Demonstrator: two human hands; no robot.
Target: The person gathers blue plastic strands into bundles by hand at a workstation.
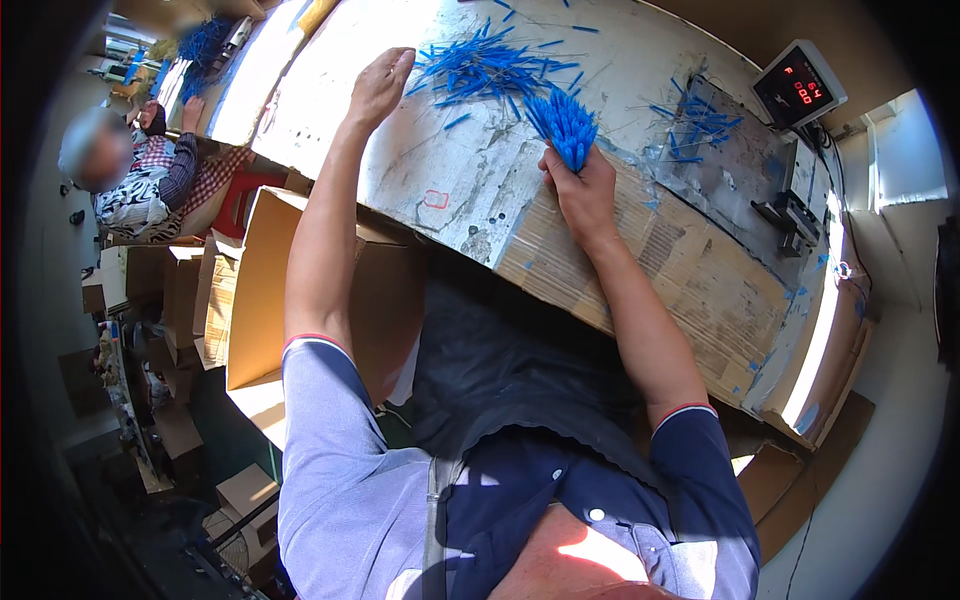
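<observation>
A thick bundle of thin blue sticks (566,130) stands tips up in my right hand (583,195), whose fingers are wrapped round its lower end. My left hand (383,88) is over the table at the left edge of a loose pile of the same blue sticks (485,68). Its fingers are stretched out close together, and nothing shows in them. Fine wire-like ends stick out of the pile. Several more blue sticks (705,128) lie scattered on a dark metal plate (735,165) to the right.
A digital display (798,85) with red digits stands at the far right, near a black metal fixture (793,215). Flattened cardboard (660,265) covers the table's near part. An open cardboard box (265,290) is below my left arm. Another person (140,180) sits at the far left.
</observation>
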